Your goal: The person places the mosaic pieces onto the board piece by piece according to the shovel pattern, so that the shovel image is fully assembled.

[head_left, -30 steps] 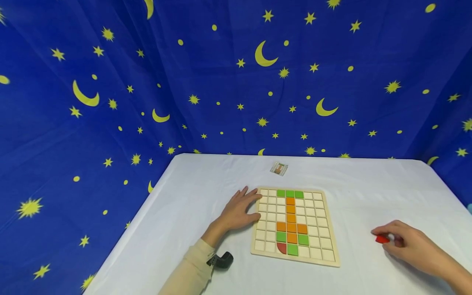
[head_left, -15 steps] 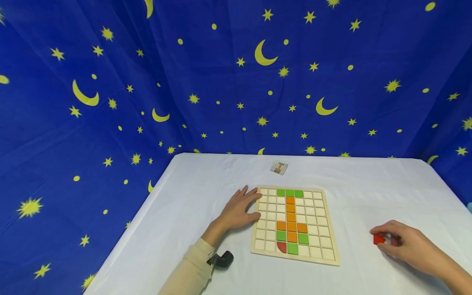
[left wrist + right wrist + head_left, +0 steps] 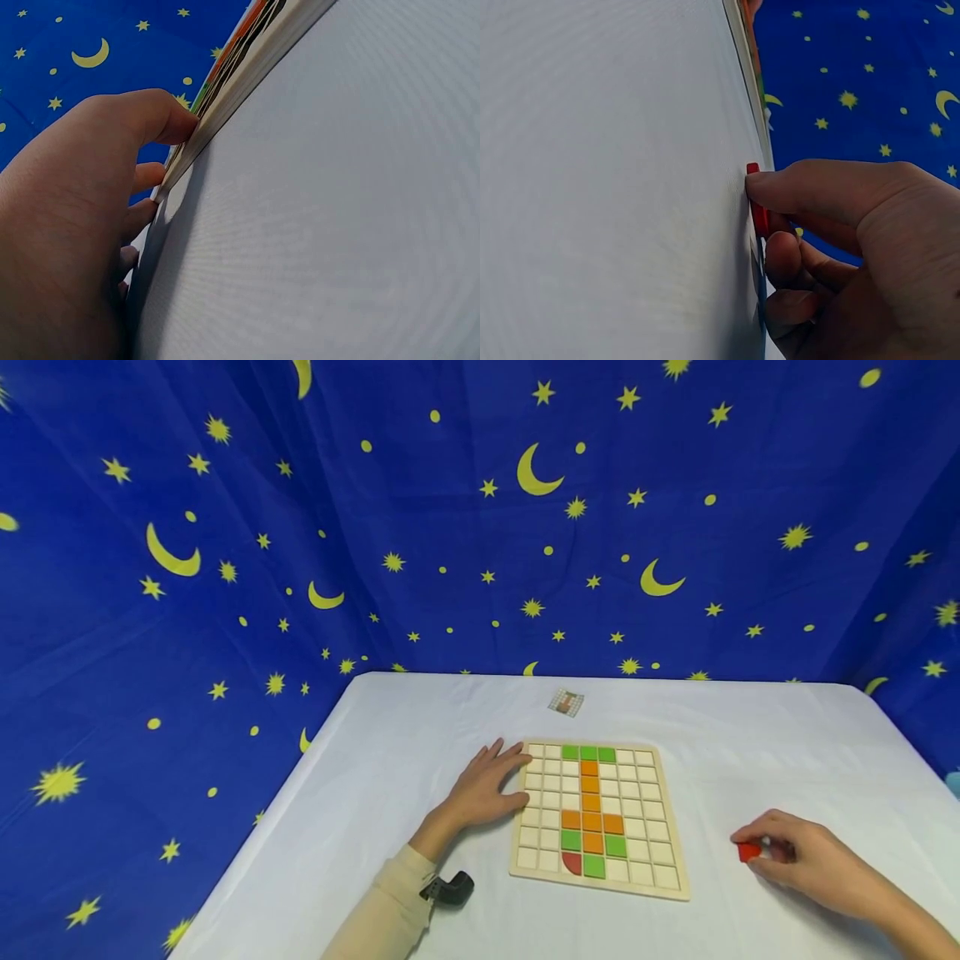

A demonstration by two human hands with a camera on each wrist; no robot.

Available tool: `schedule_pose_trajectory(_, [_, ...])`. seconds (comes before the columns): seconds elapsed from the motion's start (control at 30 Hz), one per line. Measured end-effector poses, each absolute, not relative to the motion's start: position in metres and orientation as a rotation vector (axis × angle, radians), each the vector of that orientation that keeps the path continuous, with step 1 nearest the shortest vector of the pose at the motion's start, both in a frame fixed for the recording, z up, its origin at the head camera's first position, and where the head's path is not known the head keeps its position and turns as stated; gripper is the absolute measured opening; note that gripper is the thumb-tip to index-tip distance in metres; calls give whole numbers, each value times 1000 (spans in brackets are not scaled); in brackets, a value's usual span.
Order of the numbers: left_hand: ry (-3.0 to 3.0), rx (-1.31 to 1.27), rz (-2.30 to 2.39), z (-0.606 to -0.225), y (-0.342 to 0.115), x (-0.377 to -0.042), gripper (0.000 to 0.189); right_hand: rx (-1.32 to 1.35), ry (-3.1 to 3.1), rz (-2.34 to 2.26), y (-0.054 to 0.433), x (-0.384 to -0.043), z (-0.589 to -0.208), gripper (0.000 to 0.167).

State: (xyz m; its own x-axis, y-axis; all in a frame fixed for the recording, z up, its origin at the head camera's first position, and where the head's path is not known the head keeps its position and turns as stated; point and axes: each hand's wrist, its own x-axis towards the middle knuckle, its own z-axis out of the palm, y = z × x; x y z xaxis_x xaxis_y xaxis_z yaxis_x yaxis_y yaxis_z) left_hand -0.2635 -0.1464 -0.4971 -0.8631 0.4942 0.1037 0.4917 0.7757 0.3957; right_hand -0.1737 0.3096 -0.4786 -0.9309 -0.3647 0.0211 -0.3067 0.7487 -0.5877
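My left hand (image 3: 483,785) rests at the left rim of a wooden grid board (image 3: 642,829), fingers spread. In the left wrist view its thumb touches the board's edge (image 3: 232,97). Set in the grid are green tiles (image 3: 588,752), a column and crossbar of orange tiles (image 3: 591,802), and a red quarter-round tile (image 3: 572,862) in the bottom row. To the right of the board, my right hand (image 3: 806,856) pinches a small red tile (image 3: 748,852) between thumb and fingers, low over the white cloth. The right wrist view shows that red tile (image 3: 760,219) edge-on.
A small picture card (image 3: 566,702) lies behind the board on the white tablecloth (image 3: 420,718). Blue curtains (image 3: 450,510) with yellow moons and stars rise behind and at both sides. A black wrist device (image 3: 453,889) sits by the left sleeve (image 3: 393,885).
My right hand has moved left toward the board with the red tile, which has turned slightly between the fingers. The left hand and the board stay where they were.
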Motion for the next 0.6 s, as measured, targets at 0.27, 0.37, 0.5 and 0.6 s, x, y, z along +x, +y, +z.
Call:
schedule_pose_trajectory(0.27, [2949,822,662,-499,-146,-261,64,-643,2809,-1009,305,-171,-481,23])
schedule_pose_trajectory(0.37, [2950,818,666,-499,-146,-261,64,-664,2796,-1023,302,-171,-480,23])
schedule_pose_trajectory(0.5, [2954,823,669,-498,-145,-261,64,-654,2780,-1014,297,-173,-477,23])
schedule_pose_trajectory(0.6, [2956,822,671,-497,-145,-262,64,-663,2769,-1017,293,-174,-474,23])
